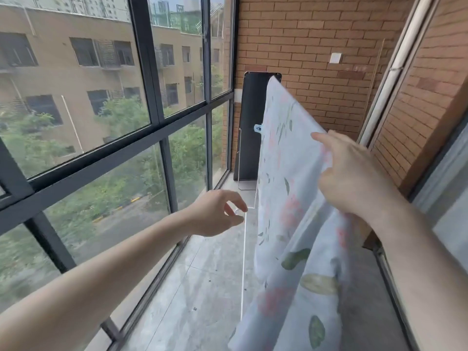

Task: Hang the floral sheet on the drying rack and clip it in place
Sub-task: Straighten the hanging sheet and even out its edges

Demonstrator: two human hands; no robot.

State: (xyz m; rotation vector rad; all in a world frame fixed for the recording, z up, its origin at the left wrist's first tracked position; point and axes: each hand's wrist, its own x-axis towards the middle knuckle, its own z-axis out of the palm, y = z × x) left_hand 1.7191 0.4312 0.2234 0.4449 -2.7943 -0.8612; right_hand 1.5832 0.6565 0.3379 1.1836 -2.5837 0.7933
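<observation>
Your floral sheet (286,173) is draped over the top rail of the drying rack (243,262), running from the far end by the brick wall (316,46) down toward you, so its long axis lies away from you along the rail. One clip (258,129) is already on the sheet's left edge, toward the far end. Your right hand (354,173) grips the sheet at its upper edge, fingers curled into gathered cloth with the forefinger extended along the fold. Your left hand (217,214) is just left of the sheet, thumb and fingertips pinched together at the corner of the rack's thin white frame; it appears to hold a small pale object, possibly a second clip, but the view is too poor to confirm. The near part of the sheet hangs loose and bunched below your right hand, and no clip is seen there. In my judgement the next fixing point lies on the near stretch of rail, to the right of and slightly above your left hand, which is the nearer one to it. A dark panel (249,138) stands against the wall behind the rack.
</observation>
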